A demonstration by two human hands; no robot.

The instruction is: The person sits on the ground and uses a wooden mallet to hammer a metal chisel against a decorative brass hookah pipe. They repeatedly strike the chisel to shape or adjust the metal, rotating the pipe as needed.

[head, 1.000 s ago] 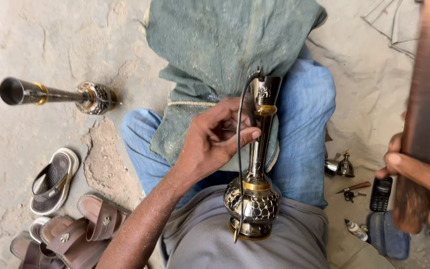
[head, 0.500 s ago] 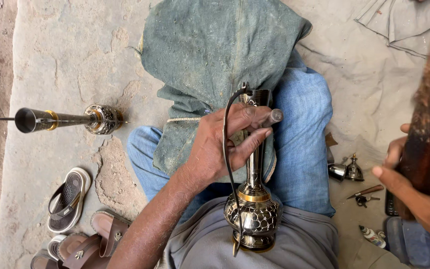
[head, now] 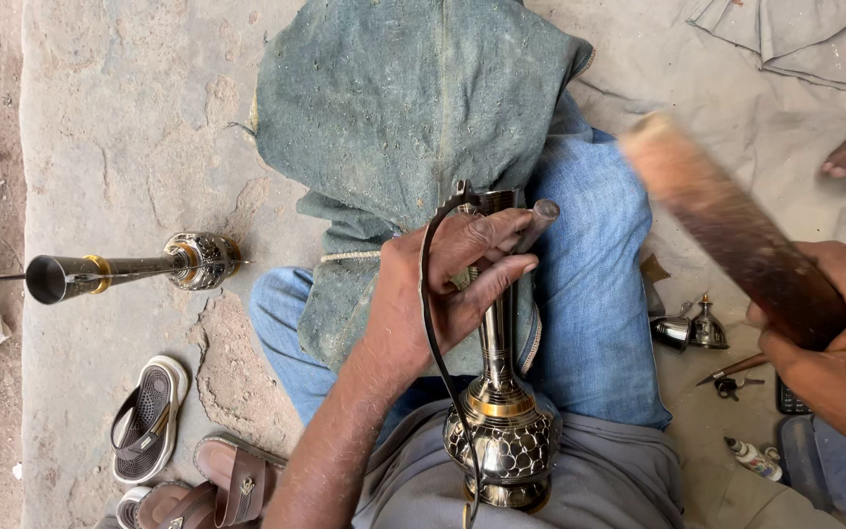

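Seated on a bare stone floor point(head: 119, 147), legs in blue jeans point(head: 599, 294) under a dusty green cloth point(head: 403, 108). Propped upright in the lap, base against the grey shirt, a dark metal vase point(head: 501, 431) with brass bands: bulbous engraved belly, long thin neck. Likely hard and fairly heavy for its size, stiff, polished and so somewhat slippery; thin neck and curved handle probably the parts to dent or bend. Best gripped round the neck, belly braced against the body. Left hand point(head: 452, 284) wrapped closed about the upper neck, fingers curled over it, a short metal rod pinched at the fingertips. Right hand point(head: 834, 343) closed round one end of a wooden stick point(head: 727, 225), blurred, raised apart from the vase. On the floor to the left, a second vase point(head: 139, 269) lying on its side; sandals point(head: 149, 421) nearby.
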